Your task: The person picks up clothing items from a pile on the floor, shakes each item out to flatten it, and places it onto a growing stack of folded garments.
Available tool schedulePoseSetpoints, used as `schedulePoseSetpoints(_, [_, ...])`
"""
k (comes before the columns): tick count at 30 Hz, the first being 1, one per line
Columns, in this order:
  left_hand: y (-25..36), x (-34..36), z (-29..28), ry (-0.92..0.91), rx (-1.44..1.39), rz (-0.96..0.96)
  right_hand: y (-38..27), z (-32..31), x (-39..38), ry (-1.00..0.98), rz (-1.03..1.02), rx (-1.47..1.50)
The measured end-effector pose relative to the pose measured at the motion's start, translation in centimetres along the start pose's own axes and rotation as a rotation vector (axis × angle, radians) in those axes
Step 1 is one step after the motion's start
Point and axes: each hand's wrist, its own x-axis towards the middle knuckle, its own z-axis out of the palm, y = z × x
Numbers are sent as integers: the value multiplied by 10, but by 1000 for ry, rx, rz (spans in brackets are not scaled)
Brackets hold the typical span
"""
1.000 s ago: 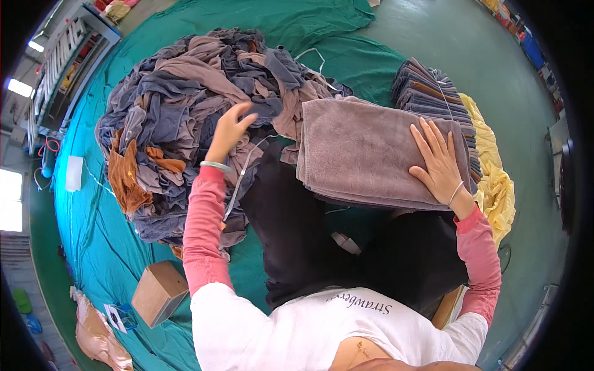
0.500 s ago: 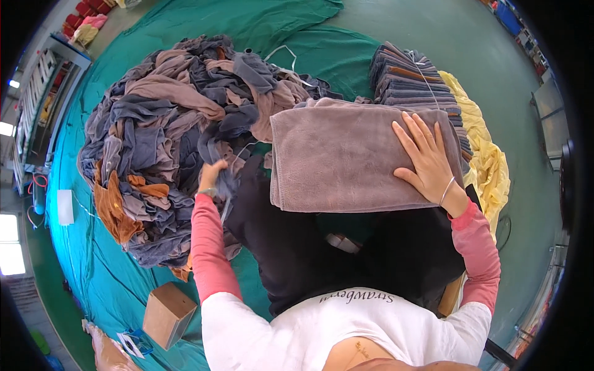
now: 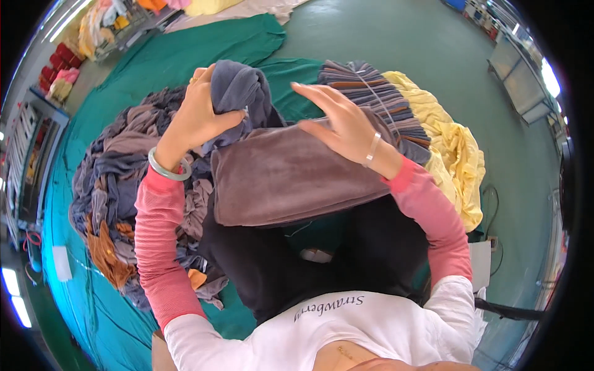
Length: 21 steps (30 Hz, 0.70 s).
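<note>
My left hand [image 3: 197, 117] is raised and grips a grey-blue cloth [image 3: 238, 93] pulled up from the big heap of grey, brown and orange cloths [image 3: 117, 185] on my left. A folded brown towel [image 3: 291, 176] lies across my lap. My right hand [image 3: 340, 123] hovers just above its far edge with the fingers spread and nothing in it. Behind the towel stands a neat stack of folded grey and brown cloths [image 3: 371, 93].
A crumpled yellow sheet [image 3: 458, 154] lies to the right of the stack. A green sheet [image 3: 204, 49] covers the floor under the heap. Shelves with coloured textiles [image 3: 62, 80] stand at the far left. A white box [image 3: 479, 266] sits by my right side.
My left hand took a grey-blue cloth from the heap and lifted it up in front of me. My right hand rose off the folded towel.
</note>
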Motion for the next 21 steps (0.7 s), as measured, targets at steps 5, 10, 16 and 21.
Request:
schedulePoseSetpoints(5, [35, 38, 0, -186, -160, 23, 23, 6, 23, 112, 208, 62])
schedulePoseSetpoints(10, [8, 62, 20, -126, -1629, -353, 43, -15, 25, 144, 565, 1252])
schedulePoseSetpoints(16, [-15, 37, 111, -546, -1885, -562, 65, -45, 17, 213, 642, 1717])
schedulePoseSetpoints(21, [-17, 48, 99, -193, -1065, -469, 72, -51, 5, 148, 664, 1536])
